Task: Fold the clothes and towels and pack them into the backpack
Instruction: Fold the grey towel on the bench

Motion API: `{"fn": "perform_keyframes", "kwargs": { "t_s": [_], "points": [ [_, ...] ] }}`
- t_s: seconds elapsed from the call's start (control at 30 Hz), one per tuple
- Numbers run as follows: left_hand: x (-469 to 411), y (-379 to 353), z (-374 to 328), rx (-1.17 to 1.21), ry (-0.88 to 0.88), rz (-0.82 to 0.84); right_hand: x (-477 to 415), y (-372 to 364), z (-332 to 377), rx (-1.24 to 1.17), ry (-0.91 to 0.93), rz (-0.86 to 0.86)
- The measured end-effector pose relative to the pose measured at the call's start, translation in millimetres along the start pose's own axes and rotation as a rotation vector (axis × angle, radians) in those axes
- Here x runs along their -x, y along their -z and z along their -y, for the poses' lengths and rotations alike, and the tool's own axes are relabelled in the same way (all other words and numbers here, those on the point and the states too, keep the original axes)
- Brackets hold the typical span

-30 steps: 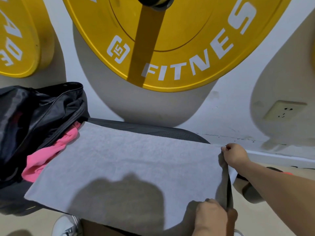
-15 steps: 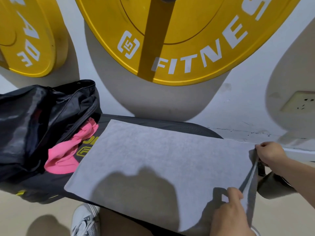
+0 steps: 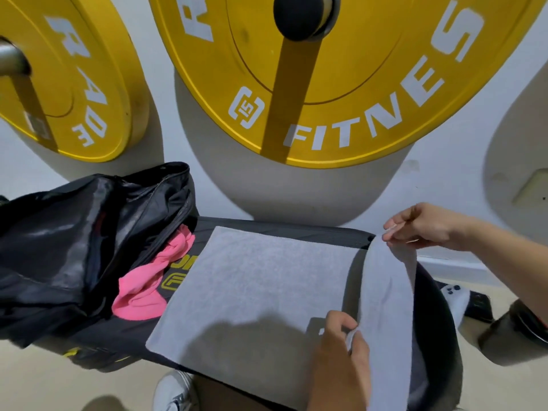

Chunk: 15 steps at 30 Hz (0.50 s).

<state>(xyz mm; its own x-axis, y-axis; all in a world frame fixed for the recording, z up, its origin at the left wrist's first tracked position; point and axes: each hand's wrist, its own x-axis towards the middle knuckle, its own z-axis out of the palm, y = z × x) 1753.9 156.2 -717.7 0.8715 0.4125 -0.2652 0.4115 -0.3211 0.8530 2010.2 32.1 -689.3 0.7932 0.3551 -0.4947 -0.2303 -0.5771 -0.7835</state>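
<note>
A grey towel lies spread over a black padded bench. My left hand pinches the towel's near right corner. My right hand pinches the far right corner, lifted above the bench. Between the two hands the right edge of the towel stands up in a raised flap. A black backpack lies open at the left end of the bench. A pink garment spills out of its mouth, touching the towel's left edge.
Two big yellow weight plates hang on the white wall right behind the bench. A wall socket is at the far right. A white shoe shows below the bench, and dark objects sit on the floor at right.
Both hands have lifted the towel's right edge off the bench and carried it leftward over the towel. The view has shifted, so bench and backpack sit further right.
</note>
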Motion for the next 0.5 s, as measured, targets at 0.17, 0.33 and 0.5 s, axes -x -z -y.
{"fn": "perform_keyframes", "kwargs": {
  "t_s": [0.17, 0.33, 0.5],
  "points": [
    [-13, 55, 29, -0.054, 0.024, -0.066, -21, -42, 36, 0.19, 0.236, -0.214],
    [-24, 105, 51, 0.025, 0.117, -0.06, -40, -106, 61, 0.019, 0.28, -0.183],
    [-28, 168, 59, 0.018, 0.093, 0.03, -55, -169, 98, 0.096, 0.415, -0.197]
  ]
}}
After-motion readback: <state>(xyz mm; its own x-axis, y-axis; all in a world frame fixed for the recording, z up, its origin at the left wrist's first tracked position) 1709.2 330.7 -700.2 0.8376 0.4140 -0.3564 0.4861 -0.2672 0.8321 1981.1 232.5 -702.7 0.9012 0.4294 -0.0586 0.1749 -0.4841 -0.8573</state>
